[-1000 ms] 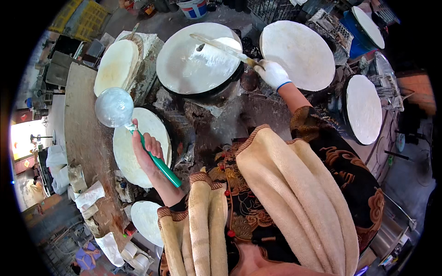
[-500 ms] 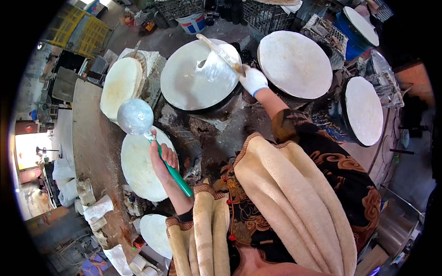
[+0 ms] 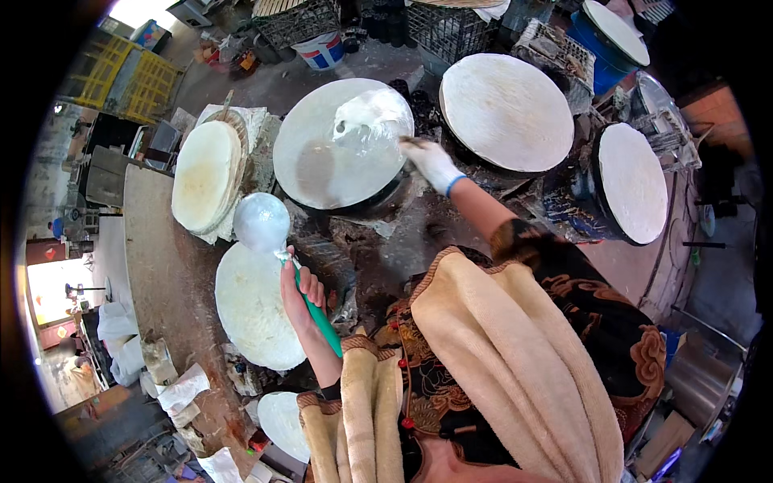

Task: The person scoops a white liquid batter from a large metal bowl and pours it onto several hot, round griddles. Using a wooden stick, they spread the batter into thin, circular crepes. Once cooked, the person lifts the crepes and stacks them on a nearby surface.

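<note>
My left hand [image 3: 299, 296] grips the green handle of a round metal ladle [image 3: 262, 219], held over the edge of a pale round disc [image 3: 254, 310]. My right hand [image 3: 428, 163], in a white glove with a blue cuff, is closed on the blurred brown handle of a spatula [image 3: 411, 145] at the right edge of the middle round griddle [image 3: 306, 153]; the spatula's blade cannot be made out. An irregular patch of white wet batter [image 3: 374, 113] lies on that griddle's upper right part, with a small dark hole at its left.
More white-topped rounds stand right [image 3: 506, 113] and far right [image 3: 632, 181]. A stack of pale discs [image 3: 201, 177] sits left beside a long board [image 3: 161, 274]. Crates [image 3: 443, 28], a bucket [image 3: 318, 50] and a blue barrel [image 3: 586, 56] stand behind.
My right hand has moved down and toward me, and the spatula's long blade no longer shows over the batter. My left hand and the ladle sit further right and lower in view.
</note>
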`<state>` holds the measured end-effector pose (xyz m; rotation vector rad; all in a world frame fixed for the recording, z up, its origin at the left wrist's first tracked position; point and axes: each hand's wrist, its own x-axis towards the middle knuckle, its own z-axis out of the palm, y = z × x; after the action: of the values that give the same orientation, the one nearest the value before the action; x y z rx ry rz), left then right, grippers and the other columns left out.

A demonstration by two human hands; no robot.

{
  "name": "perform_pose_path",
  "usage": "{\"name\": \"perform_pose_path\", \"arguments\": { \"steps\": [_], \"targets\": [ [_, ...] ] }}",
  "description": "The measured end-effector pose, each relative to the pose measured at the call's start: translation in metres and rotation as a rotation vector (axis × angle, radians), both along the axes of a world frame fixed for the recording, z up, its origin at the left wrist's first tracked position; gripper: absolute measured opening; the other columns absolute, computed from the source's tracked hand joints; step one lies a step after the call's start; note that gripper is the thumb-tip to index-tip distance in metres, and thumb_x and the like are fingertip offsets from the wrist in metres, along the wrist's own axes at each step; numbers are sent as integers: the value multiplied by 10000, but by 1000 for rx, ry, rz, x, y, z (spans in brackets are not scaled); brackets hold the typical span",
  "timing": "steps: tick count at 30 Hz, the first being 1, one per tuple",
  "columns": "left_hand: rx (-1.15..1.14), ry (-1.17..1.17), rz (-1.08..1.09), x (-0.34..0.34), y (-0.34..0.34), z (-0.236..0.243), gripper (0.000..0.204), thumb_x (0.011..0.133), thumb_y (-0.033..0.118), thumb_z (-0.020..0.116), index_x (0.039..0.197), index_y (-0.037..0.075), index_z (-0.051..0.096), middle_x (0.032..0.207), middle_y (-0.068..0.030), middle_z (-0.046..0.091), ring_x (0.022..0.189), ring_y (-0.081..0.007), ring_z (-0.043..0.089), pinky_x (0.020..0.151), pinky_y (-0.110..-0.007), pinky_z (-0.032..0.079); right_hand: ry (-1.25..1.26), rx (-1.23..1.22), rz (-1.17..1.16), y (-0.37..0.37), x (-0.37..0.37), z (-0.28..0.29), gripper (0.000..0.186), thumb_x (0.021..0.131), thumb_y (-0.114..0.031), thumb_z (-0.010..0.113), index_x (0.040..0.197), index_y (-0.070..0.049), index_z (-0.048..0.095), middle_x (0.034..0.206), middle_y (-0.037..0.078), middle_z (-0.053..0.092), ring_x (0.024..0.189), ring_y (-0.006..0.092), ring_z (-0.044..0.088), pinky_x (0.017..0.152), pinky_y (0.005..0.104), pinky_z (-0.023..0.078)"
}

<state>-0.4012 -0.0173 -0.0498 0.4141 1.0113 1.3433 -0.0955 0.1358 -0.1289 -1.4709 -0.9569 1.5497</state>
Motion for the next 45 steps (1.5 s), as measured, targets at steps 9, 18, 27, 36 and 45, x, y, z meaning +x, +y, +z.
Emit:
{"name": "perform_pose_path", "arguments": {
  "steps": [9, 18, 27, 36, 45],
  "targets": [
    [-114, -74, -63, 20, 22, -10, 291, 1012, 284, 438, 1251, 120, 468, 554, 51, 341, 379, -56, 325, 319, -211, 290, 37, -109, 126, -34, -8, -27, 430, 938, -349, 533, 1312, -136, 530, 652, -3, 531, 494, 79, 487, 412, 245, 388],
    [-215, -166, -219, 10, 111, -75, 302, 986, 363, 476, 1141, 104, 476, 571, 21, 360, 422, -101, 347, 356, -240, 294, -303, 179, 201, 46, 30, -56, 402, 927, -335, 537, 1250, -101, 593, 617, 38, 514, 558, 109, 498, 491, 281, 391],
    [-416, 164, -130, 24, 210, -109, 200, 941, 259, 522, 892, 76, 457, 635, -27, 462, 450, -141, 427, 398, -288, 383, -236, 107, 256, -15, 59, -10, 438, 940, -333, 513, 1288, -70, 559, 724, 25, 594, 585, 116, 539, 524, 283, 448],
    [-269, 520, 13, 76, 214, -112, 227, 920, 229, 487, 948, 5, 477, 678, -84, 522, 473, -188, 512, 408, -333, 432, -73, -83, 225, -41, -48, -10, 449, 948, -355, 466, 1318, -106, 518, 697, 61, 606, 535, 105, 532, 462, 272, 427],
    [-319, 350, 134, 94, 218, -108, 239, 937, 220, 483, 839, 2, 494, 613, -59, 496, 447, -162, 474, 405, -308, 415, -53, -52, 269, -32, -34, -25, 472, 939, -359, 498, 1334, -102, 519, 663, 51, 584, 426, 104, 433, 394, 277, 348]
  ]
}}
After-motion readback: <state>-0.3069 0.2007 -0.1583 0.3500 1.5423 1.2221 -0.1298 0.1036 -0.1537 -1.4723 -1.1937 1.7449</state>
